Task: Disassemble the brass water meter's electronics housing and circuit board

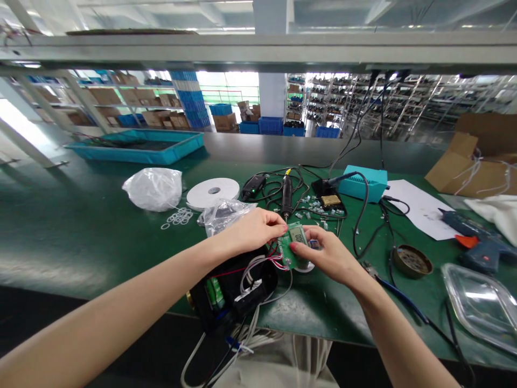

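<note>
The left hand [258,230] and right hand [333,253], fingers nearly closed, pinch one circuit board [286,253]. Its one screen [298,237] shows small digits, apparently zeros. Two green batteries [218,293] lie nearby.

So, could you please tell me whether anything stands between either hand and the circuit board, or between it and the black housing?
Nothing visible separates the left hand or right hand from the green circuit board; both touch it. Between it and the black housing, thin wires lead off the board's lower left.
</note>
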Available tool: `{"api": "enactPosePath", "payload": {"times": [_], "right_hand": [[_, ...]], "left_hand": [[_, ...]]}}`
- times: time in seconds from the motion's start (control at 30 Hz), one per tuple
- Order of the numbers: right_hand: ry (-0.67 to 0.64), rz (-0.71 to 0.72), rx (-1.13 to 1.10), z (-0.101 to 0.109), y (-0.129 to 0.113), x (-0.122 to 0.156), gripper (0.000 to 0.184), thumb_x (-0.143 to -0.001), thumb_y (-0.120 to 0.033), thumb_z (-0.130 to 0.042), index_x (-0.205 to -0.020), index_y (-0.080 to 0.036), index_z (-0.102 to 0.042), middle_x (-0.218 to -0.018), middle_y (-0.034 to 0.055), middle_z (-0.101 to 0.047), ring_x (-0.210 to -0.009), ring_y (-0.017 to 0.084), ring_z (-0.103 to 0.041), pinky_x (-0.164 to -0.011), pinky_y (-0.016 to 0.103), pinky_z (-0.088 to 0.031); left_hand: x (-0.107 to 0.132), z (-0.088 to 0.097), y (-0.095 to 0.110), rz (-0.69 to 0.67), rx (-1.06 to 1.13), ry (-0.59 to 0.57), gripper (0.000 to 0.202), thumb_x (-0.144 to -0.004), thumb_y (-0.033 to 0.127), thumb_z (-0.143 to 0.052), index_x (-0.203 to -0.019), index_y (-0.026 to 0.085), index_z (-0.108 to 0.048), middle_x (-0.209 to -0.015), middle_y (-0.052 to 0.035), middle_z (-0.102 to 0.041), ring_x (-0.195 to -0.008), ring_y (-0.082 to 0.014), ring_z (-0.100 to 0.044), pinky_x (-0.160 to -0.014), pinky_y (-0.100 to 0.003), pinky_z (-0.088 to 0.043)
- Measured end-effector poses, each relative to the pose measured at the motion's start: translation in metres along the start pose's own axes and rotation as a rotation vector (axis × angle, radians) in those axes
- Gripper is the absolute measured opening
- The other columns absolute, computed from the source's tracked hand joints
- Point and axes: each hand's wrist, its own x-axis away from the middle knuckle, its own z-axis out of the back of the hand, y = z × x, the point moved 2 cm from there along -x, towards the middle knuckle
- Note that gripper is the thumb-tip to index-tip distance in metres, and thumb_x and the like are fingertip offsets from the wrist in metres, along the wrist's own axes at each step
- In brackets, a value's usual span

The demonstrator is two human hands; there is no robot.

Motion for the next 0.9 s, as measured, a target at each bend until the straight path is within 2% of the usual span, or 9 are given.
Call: {"api": "enactPosePath", "payload": {"times": [0.07, 0.13, 0.23, 0.3, 0.43, 0.6, 0.7, 0.8, 0.9], "right_hand": [[0.027, -0.036, 0.000, -0.003, -0.003, -0.001, 0.029, -0.076, -0.043, -0.058, -0.064, -0.018, -0.053, -0.096, 0.0047, -0.064, -0.088, 0.018, -0.057, -0.080, 0.031, -0.043], [0.047, -0.070, 0.013, -0.003, -0.003, -0.001, 0.028, -0.075, -0.043, -0.057, -0.063, -0.017, -0.053, -0.091, 0.0043, -0.064, -0.083, 0.018, -0.057, -0.074, 0.029, -0.043], [0.055, -0.076, 0.065, -0.001, -0.001, -0.001, 0.028, -0.075, -0.042, -0.055, -0.062, -0.018, -0.053, -0.086, 0.0038, -0.063, -0.080, 0.017, -0.055, -0.072, 0.029, -0.042], [0.064, -0.071, 0.091, 0.001, -0.001, -0.002, 0.028, -0.074, -0.042, -0.054, -0.060, -0.018, -0.052, -0.088, 0.0043, -0.063, -0.081, 0.018, -0.055, -0.074, 0.029, -0.042], [0.087, -0.078, 0.096, 0.004, 0.002, -0.002, 0.027, -0.073, -0.041, -0.056, -0.060, -0.017, -0.053, -0.097, 0.0062, -0.063, -0.087, 0.019, -0.056, -0.078, 0.031, -0.043], [0.095, -0.090, 0.072, 0.009, 0.005, -0.001, 0.023, -0.071, -0.038, -0.058, -0.061, -0.017, -0.057, -0.097, 0.0066, -0.065, -0.087, 0.020, -0.058, -0.079, 0.031, -0.044], [0.112, -0.109, 0.129, 0.012, 0.008, -0.003, 0.025, -0.074, -0.040, -0.055, -0.071, -0.017, -0.063, -0.089, 0.0054, -0.067, -0.082, 0.019, -0.059, -0.077, 0.030, -0.044], [0.121, -0.138, 0.208, 0.015, 0.012, -0.005, 0.030, -0.077, -0.044, -0.051, -0.078, -0.017, -0.065, -0.084, 0.0053, -0.067, -0.078, 0.019, -0.059, -0.072, 0.029, -0.043], [0.106, -0.156, 0.294, 0.015, 0.016, -0.005, 0.033, -0.077, -0.047, -0.050, -0.068, -0.017, -0.060, -0.076, 0.0055, -0.065, -0.073, 0.019, -0.057, -0.067, 0.029, -0.041]], "left_hand": [[0.011, 0.001, 0.005, -0.066, -0.161, 0.187, 0.023, -0.085, 0.032, -0.051, -0.097, 0.017, -0.063, -0.073, 0.0004, -0.059, -0.066, -0.0148, -0.054, -0.064, -0.027, -0.041], [0.027, -0.001, 0.011, -0.128, -0.290, 0.332, 0.017, -0.086, 0.029, -0.055, -0.096, 0.017, -0.061, -0.080, -0.0010, -0.060, -0.076, -0.0166, -0.055, -0.072, -0.029, -0.042], [0.048, -0.015, 0.017, -0.179, -0.443, 0.270, 0.011, -0.088, 0.023, -0.055, -0.083, 0.016, -0.061, -0.086, -0.0040, -0.061, -0.086, -0.0197, -0.054, -0.079, -0.033, -0.042], [0.055, -0.024, 0.017, -0.158, -0.555, 0.201, 0.014, -0.090, 0.021, -0.051, -0.084, 0.016, -0.063, -0.089, -0.0059, -0.061, -0.087, -0.0216, -0.054, -0.079, -0.036, -0.041], [0.055, -0.034, 0.016, -0.125, -0.706, 0.149, 0.016, -0.092, 0.023, -0.048, -0.089, 0.016, -0.062, -0.089, -0.0069, -0.062, -0.083, -0.0233, -0.054, -0.075, -0.038, -0.040], [0.050, -0.043, 0.019, -0.235, -0.864, 0.178, 0.014, -0.092, 0.019, -0.046, -0.089, 0.016, -0.059, -0.087, -0.0069, -0.060, -0.080, -0.0248, -0.053, -0.073, -0.040, -0.040], [0.045, -0.049, 0.021, -0.202, -0.900, 0.170, 0.014, -0.090, 0.010, -0.044, -0.089, 0.013, -0.057, -0.087, -0.0083, -0.059, -0.080, -0.0250, -0.053, -0.073, -0.039, -0.042], [0.038, -0.055, 0.021, -0.174, -0.864, 0.205, 0.017, -0.092, 0.010, -0.040, -0.090, 0.013, -0.056, -0.090, -0.0096, -0.058, -0.083, -0.0254, -0.053, -0.076, -0.039, -0.042], [0.032, -0.059, 0.017, -0.208, -0.817, 0.250, 0.016, -0.093, 0.014, -0.041, -0.090, 0.014, -0.057, -0.090, -0.0085, -0.057, -0.084, -0.0250, -0.052, -0.076, -0.039, -0.043]]}}
